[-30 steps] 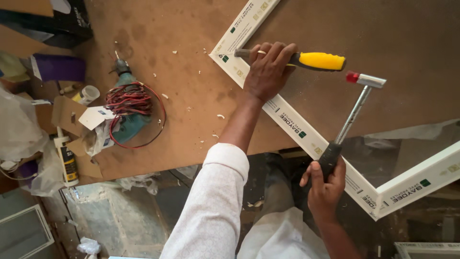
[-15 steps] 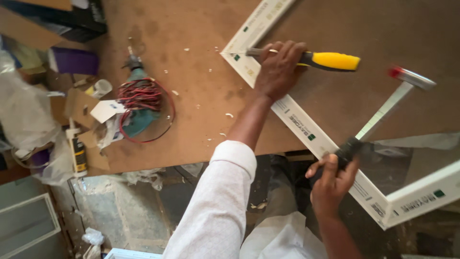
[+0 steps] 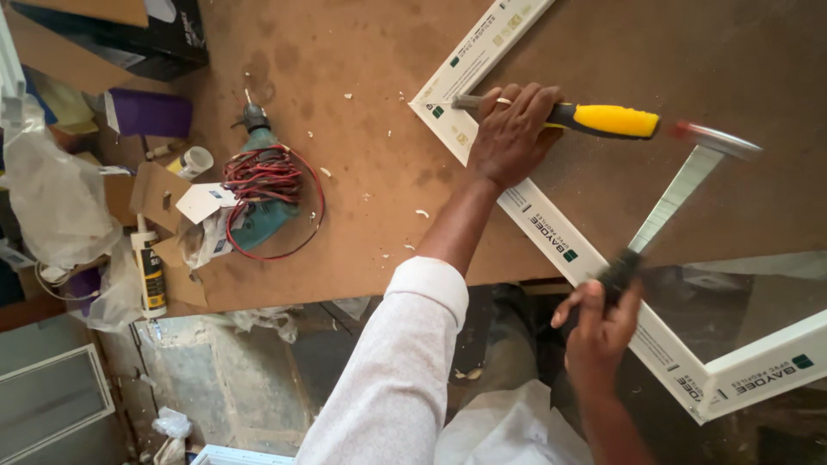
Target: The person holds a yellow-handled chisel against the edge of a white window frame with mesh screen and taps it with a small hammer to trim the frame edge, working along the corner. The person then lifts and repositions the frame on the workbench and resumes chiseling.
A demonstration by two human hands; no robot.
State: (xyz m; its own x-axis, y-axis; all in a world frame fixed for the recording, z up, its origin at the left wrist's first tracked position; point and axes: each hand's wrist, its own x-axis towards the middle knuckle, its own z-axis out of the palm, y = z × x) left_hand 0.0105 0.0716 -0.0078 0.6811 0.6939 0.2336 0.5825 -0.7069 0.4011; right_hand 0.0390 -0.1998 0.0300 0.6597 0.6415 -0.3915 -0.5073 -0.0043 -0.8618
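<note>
Swung closer, the hammer [image 3: 680, 194] in the right hand [image 3: 599, 331] nears the left hand [image 3: 512, 133]'s gripped chisel [image 3: 594, 119].

A yellow-and-black chisel handle [image 3: 594, 120] at upper right; a white frame [image 3: 551, 232] crossing brown board [image 3: 362, 155]; a teal drill [image 3: 263, 211] wound in red cord at left; a purple box [image 3: 151, 114] upper left.

Bare board [image 3: 370, 198] between drill [image 3: 263, 185] and white frame [image 3: 551, 237] is open; clutter of boxes [image 3: 146, 198], tube [image 3: 151, 271] blocks left edge.
</note>
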